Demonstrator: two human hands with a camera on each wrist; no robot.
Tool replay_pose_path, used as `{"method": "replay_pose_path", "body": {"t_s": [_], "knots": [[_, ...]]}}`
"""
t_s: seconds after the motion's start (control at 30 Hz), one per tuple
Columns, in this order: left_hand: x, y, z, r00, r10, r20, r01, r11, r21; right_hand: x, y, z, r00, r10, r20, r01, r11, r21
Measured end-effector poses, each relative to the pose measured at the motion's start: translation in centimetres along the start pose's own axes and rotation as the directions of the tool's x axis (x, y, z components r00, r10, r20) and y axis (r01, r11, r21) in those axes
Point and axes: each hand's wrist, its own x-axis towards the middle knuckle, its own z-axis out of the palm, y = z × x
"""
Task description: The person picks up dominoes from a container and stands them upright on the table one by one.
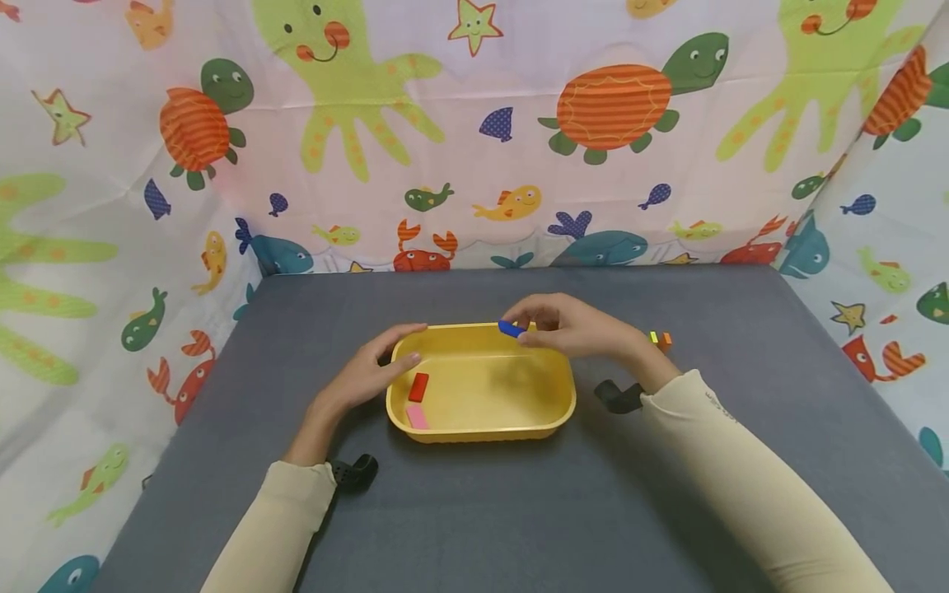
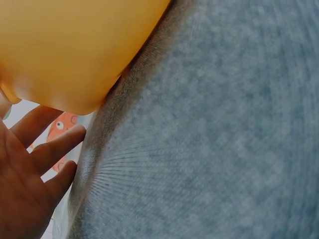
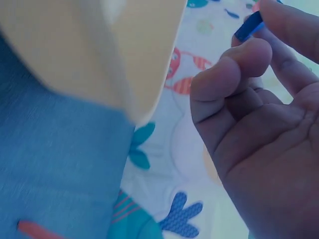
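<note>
A yellow plastic tub stands on the grey table. My left hand holds its left rim, thumb over the edge and fingers outside; those fingers look spread in the left wrist view. Above the tub's far right rim, my right hand pinches a small blue block between thumb and fingertips. The right wrist view shows the blue block partly covered by the thumb, with other fingers curled. Inside the tub, at the left, lie a red block and a pink block.
Behind my right wrist, a yellow-green block and an orange block are on the table. A cloth printed with sea animals rises at the back and sides. Dark straps with camera mounts sit at both wrists.
</note>
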Motion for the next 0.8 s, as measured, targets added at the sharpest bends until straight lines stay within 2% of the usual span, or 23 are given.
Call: {"method": "replay_pose_path", "body": {"t_s": [0.43, 0.67, 0.8], "knots": [[0.0, 0.1, -0.1, 1.0, 0.008, 0.01, -0.008, 1.0, -0.006, -4.3, 3.2, -1.8, 0.98, 0.092, -0.176, -0.08, 0.994, 0.079], [0.0, 0.1, 0.0, 1.0, 0.013, 0.005, -0.012, 1.0, -0.011, -6.7, 4.3, -2.9, 0.955, 0.134, -0.263, -0.105, 0.987, 0.121], [0.0, -0.1, 0.0, 1.0, -0.002, 0.0, 0.002, 1.0, -0.012, -8.2, 4.8, -3.4, 0.93, 0.165, -0.329, -0.138, 0.985, 0.104]]}}
